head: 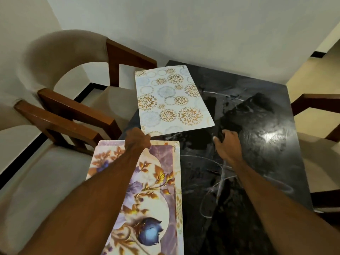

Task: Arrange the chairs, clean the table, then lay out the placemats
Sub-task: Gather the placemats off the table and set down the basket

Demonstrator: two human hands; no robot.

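From the head camera two bare hands reach out over a dark, marbled bench (257, 144) that carries two placemats. The left hand (138, 138) sits at the far edge of the near placemat (147, 190), a purple and cream one printed with gold leaves and blue flowers; its fingers are curled over toward the near corner of the second mat, but they are hidden behind the knuckles, so I cannot tell whether they pinch anything. Just beyond that hand lies the far placemat (173, 100), white with gold and pale blue round medallions, flat on the bench along its left side, its near edge just short of the purple mat's far edge. The right hand (228, 142) hovers or rests on the bare bench to the right of the left hand, near the white mat's near right corner, with fingers loosely bent and spread and nothing held in it. Three chairs show. Two stand to the left of the left hand, side by side along the bench: the near chair (55, 122) and the far chair (128, 56), each with brown wooden arms and pale cushioning. A third chair (316, 102), only partly in view, stands beyond the right hand on the bench's other side.
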